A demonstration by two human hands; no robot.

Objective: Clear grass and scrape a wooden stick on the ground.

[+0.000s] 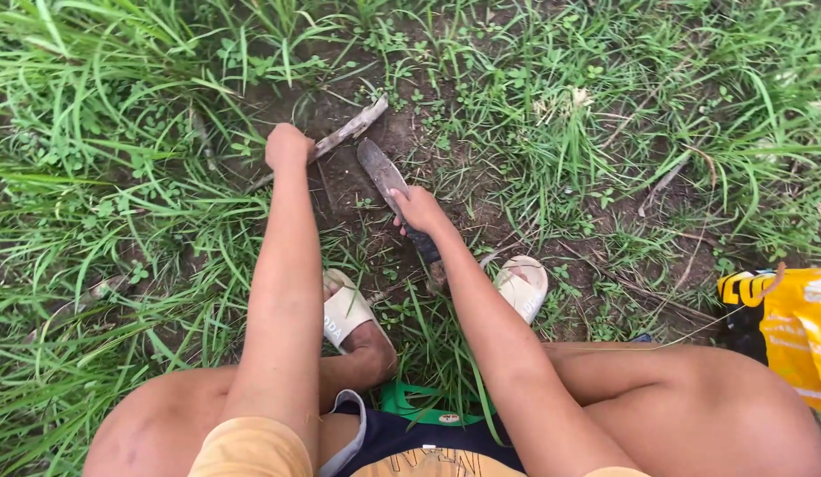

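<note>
Blade (380, 173) low in our closed right hand (417, 210); left hand (287, 147) fists the stick (350, 131). We judge short strokes safest, away from fingers and sandals (522, 284).

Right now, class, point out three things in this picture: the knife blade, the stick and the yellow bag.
knife blade (381, 173): head view, on the flat of the blade.
stick (353, 130): head view, on its middle, beyond the left hand.
yellow bag (794, 331): head view, on its front face.

Both bare arms stretch forward and down, left hand (288, 147) and right hand (416, 208) each curled closed in a fist.
</note>
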